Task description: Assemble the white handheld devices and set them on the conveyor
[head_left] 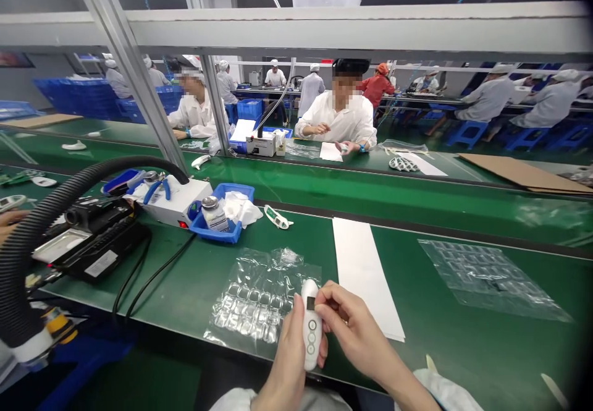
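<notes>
My left hand grips a white handheld electronic device upright, with a small dark display and a column of round buttons on its face. My right hand pinches the device's upper part from the right, fingertips beside the display. Directly behind my hands lies a clear plastic blister sheet on the green workbench. A long white paper strip is just to the right of my right hand. Both hands are close over the bench's front edge.
A blue tray holds a capped bottle and white cloth. Left stand a black hot-air station with a thick ribbed hose and blue-handled pliers. Another plastic sheet lies right. Co-workers sit beyond a metal-framed divider.
</notes>
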The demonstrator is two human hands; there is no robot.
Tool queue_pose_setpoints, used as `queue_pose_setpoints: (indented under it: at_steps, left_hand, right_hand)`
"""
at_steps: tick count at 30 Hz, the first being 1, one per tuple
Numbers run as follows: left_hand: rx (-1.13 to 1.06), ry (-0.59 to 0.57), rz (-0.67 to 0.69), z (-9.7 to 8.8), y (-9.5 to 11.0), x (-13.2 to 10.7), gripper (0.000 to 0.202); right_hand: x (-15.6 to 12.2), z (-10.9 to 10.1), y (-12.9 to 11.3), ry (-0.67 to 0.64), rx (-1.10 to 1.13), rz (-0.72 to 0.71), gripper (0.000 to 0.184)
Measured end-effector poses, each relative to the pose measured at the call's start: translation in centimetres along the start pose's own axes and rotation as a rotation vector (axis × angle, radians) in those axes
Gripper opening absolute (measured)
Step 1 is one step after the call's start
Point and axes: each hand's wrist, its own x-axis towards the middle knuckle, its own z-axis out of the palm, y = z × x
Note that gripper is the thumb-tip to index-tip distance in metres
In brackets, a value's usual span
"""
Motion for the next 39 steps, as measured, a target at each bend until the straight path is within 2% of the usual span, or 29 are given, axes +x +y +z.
queue_pose_setpoints:
  at_steps: [7,12,19,26,32,35,39]
  left_hand:
    - [-0.008,0.018,-0.021,-0.8,0.4,-0.1,0.068]
    - [0.001,-0.016,-0.044,-1.3,0.0,0.0,0.068]
    - [-0.004,0.030,-0.061,-1.0,0.0,-0.4,0.061]
    - [0.003,0.011,-0.078,-1.0,0.1,-0.4,0.060]
    - [0.068,0.022,-0.046,-1.1,0.2,-0.7,0.061]
    - [0.132,0.014,0.030,-1.1,-0.1,-0.7,0.059]
    - [0.236,-0.016,0.136,-1.3,-0.5,-0.5,0.051]
  right_hand:
    - [0.7,0.9,0.1,-0.012,-0.036,-0.006,0.017]
    - [0.4,1.0,0.5,-0.019,0.018,0.006,0.018]
    - [0.5,1.1,0.6,-0.017,0.049,0.009,0.019]
    - [0.4,1.2,0.8,-0.001,0.018,0.019,0.019]
    - [0.2,1.3,0.8,0.007,-0.033,-0.003,0.020]
    - [-0.1,1.4,0.7,0.007,-0.082,-0.024,0.022]
    - [-0.5,2.0,1.0,0.015,0.072,0.071,0.023]
